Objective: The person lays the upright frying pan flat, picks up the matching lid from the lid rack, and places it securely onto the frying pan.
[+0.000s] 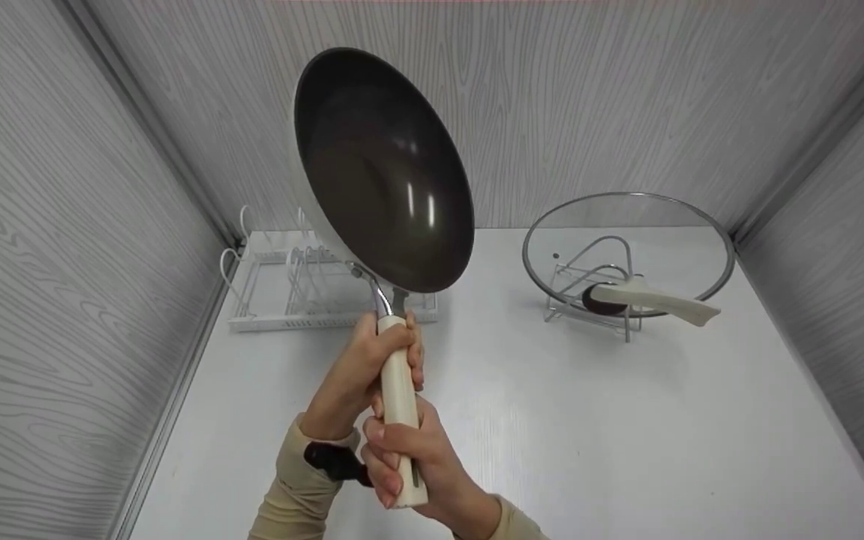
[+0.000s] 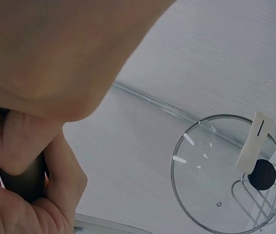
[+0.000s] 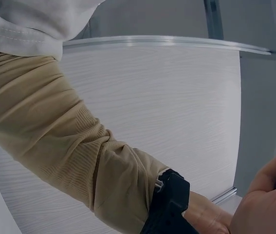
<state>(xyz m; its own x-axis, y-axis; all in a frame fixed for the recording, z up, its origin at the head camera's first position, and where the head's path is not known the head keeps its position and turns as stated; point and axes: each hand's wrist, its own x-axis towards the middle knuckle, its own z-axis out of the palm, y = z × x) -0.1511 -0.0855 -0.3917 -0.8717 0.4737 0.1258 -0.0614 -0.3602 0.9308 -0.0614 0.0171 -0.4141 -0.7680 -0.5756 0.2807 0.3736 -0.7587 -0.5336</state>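
Observation:
A frying pan (image 1: 383, 172) with a dark inner surface is raised above the table, tilted so its inside faces the head camera. My left hand (image 1: 361, 364) grips its cream handle (image 1: 400, 382) near the metal neck, thumb over the top. Lower down, near the handle's end, my right hand (image 1: 424, 450) wraps round the same handle. The left wrist view has my left hand (image 2: 45, 58) close up, hiding most of the handle. Only part of my right hand (image 3: 266, 209) enters the right wrist view, at the lower right.
Behind the pan, at the back left, stands a white wire rack (image 1: 274, 324). A glass lid (image 1: 676, 255) with a dark knob and cream grip leans on a small wire stand (image 1: 627, 326) at the back right. Grey wood-grain panels (image 1: 627, 97) enclose the white table (image 1: 589, 435).

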